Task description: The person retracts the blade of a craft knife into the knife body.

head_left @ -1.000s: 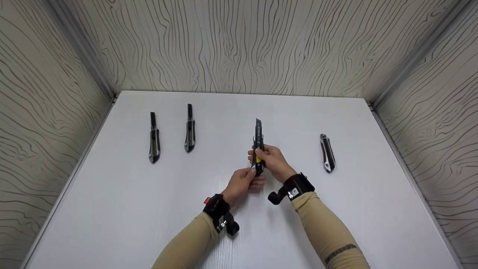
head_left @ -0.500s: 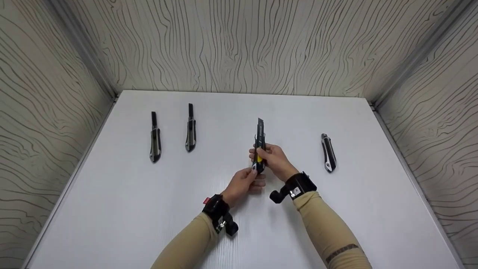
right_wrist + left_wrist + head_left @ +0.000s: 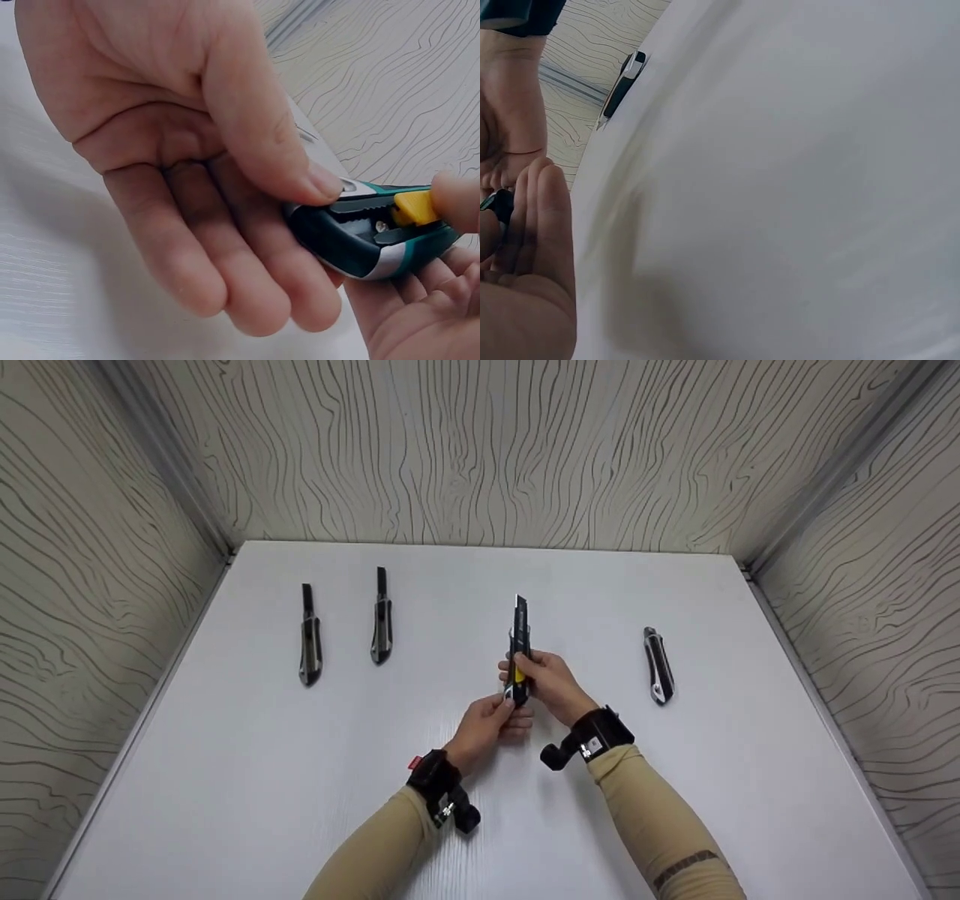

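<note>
A dark utility knife (image 3: 520, 639) is held in both hands near the middle, its blade pointing away. The left hand (image 3: 480, 731) pinches the knife's butt end between thumb and fingers. Higher up, the right hand (image 3: 551, 679) grips the handle from the right side. In the right wrist view, the right thumb (image 3: 459, 201) rests against the yellow slider (image 3: 416, 208). That view also shows a black, green and silver handle, with the left thumb on its silver edge. The left wrist view catches only the dark butt end among the left fingers.
Two utility knives with blades out, one at the far left (image 3: 310, 649) and one beside it (image 3: 381, 630), lie on the white table (image 3: 225, 780). A third knife (image 3: 659, 667), no blade showing, lies to the right. Wood-patterned walls (image 3: 480, 450) enclose the table's back and sides.
The knife in the hands has shifted and tilted slightly, its blade tip a touch farther from the person. Both hands keep the same hold. The knives on the table are unmoved.
</note>
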A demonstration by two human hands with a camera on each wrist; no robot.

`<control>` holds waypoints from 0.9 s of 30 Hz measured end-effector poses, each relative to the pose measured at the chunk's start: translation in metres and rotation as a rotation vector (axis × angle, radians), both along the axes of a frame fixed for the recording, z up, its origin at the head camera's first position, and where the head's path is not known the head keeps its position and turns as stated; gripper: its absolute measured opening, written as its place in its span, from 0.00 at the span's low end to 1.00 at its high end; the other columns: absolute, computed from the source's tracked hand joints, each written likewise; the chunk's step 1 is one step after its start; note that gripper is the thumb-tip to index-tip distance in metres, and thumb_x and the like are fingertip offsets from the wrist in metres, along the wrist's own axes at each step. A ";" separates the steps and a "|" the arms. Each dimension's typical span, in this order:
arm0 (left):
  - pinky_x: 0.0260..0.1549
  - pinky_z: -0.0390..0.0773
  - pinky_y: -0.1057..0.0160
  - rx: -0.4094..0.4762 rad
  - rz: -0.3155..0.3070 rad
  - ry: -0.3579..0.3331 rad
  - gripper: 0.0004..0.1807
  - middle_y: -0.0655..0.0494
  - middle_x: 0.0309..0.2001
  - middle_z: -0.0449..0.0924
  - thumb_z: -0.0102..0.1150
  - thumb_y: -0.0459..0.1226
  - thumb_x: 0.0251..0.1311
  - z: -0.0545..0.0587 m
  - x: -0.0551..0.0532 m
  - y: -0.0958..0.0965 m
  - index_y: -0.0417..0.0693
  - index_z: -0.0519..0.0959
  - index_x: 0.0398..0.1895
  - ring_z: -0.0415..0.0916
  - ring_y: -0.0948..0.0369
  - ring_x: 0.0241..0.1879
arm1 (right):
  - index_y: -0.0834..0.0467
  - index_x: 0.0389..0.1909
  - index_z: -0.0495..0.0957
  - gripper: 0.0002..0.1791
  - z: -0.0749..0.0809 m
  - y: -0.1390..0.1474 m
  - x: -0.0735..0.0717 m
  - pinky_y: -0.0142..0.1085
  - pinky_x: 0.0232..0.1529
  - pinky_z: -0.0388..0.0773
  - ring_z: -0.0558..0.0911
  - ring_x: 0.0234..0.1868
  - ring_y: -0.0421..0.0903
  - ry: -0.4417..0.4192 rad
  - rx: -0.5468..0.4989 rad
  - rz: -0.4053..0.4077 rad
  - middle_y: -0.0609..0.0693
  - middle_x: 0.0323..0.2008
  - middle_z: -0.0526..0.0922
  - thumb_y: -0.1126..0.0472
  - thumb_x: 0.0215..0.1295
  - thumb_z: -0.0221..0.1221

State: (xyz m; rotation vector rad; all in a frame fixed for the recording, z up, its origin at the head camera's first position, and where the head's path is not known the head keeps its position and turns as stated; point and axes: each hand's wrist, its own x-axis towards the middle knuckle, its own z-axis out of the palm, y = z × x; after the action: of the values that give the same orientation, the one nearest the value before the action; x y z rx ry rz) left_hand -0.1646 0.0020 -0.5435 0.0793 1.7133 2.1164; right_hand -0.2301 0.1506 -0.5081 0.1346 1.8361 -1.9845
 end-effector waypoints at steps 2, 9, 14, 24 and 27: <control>0.49 0.83 0.61 -0.002 -0.002 -0.006 0.19 0.34 0.51 0.81 0.41 0.36 0.76 0.001 0.000 0.000 0.33 0.71 0.61 0.85 0.59 0.43 | 0.69 0.62 0.68 0.24 -0.001 0.000 0.001 0.36 0.56 0.80 0.85 0.47 0.44 -0.004 -0.018 -0.006 0.59 0.52 0.82 0.56 0.75 0.50; 0.48 0.84 0.61 0.001 -0.005 -0.019 0.20 0.34 0.51 0.81 0.41 0.37 0.76 0.001 -0.001 0.001 0.33 0.71 0.61 0.85 0.57 0.44 | 0.70 0.60 0.69 0.23 -0.001 -0.001 0.002 0.36 0.55 0.80 0.85 0.46 0.45 0.000 -0.036 -0.026 0.57 0.48 0.83 0.56 0.75 0.50; 0.47 0.84 0.61 0.024 0.008 -0.025 0.21 0.33 0.50 0.81 0.39 0.36 0.76 0.000 -0.001 0.003 0.29 0.70 0.61 0.85 0.57 0.43 | 0.71 0.62 0.67 0.25 -0.001 -0.002 0.003 0.35 0.54 0.80 0.85 0.47 0.44 0.035 0.034 -0.005 0.58 0.51 0.82 0.55 0.76 0.49; 0.45 0.84 0.61 0.016 0.030 -0.026 0.20 0.36 0.46 0.84 0.39 0.35 0.76 -0.001 -0.002 0.004 0.29 0.71 0.59 0.85 0.58 0.41 | 0.72 0.62 0.67 0.23 0.000 -0.003 0.003 0.32 0.51 0.81 0.86 0.43 0.42 0.047 0.038 -0.019 0.56 0.47 0.83 0.59 0.75 0.49; 0.45 0.84 0.61 0.016 0.031 -0.020 0.20 0.37 0.45 0.84 0.39 0.35 0.75 -0.001 -0.001 0.005 0.28 0.71 0.59 0.85 0.58 0.40 | 0.72 0.62 0.66 0.23 0.000 -0.004 0.003 0.33 0.51 0.81 0.85 0.43 0.41 0.051 0.038 -0.015 0.55 0.46 0.83 0.60 0.75 0.49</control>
State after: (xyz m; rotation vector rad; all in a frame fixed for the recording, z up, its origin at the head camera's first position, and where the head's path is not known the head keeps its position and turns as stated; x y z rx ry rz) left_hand -0.1656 0.0066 -0.5443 0.0355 1.6970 2.1462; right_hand -0.2269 0.1470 -0.5078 0.1109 1.9105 -1.9816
